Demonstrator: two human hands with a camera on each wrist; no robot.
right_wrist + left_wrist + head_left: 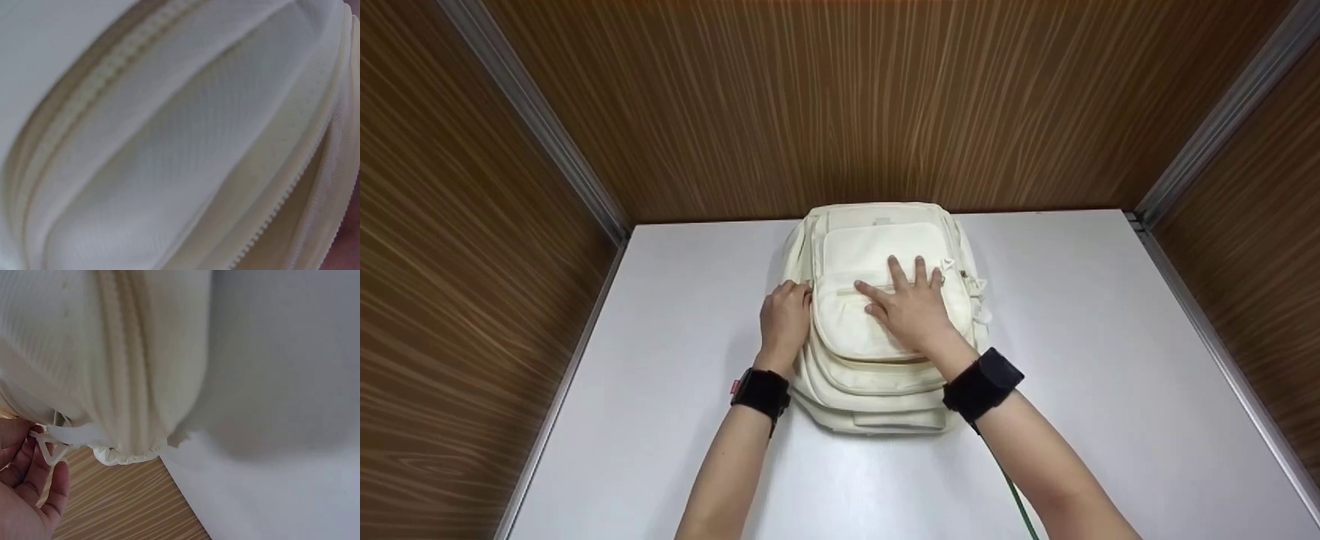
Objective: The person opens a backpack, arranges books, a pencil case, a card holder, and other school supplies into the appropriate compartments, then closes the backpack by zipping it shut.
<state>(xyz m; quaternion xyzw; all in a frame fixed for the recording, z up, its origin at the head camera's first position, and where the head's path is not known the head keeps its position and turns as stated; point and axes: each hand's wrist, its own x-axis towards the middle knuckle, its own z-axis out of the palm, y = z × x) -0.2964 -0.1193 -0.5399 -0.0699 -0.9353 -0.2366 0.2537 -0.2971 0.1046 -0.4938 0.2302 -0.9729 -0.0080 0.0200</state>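
Note:
A cream backpack [859,244] lies flat with its front side up, and its bottom end points toward the person. My left hand [785,319] is at its left side. In the left wrist view, that hand's thumb and fingertips pinch a triangular zipper pull [52,453] at the bag's edge. My right hand [913,311] rests on the front pocket with fingers spread, across a small horizontal zipper. Close up in the right wrist view, zipper teeth [263,229] run along a parted opening in the cream fabric.
The backpack lies on a white table [660,360], its top close to the brown wood-patterned back panel [810,105]. Similar side panels and metal rails flank the table. White triangular pulls [978,286] stick out on the bag's right side. A green cable [1011,480] trails from the right wristband.

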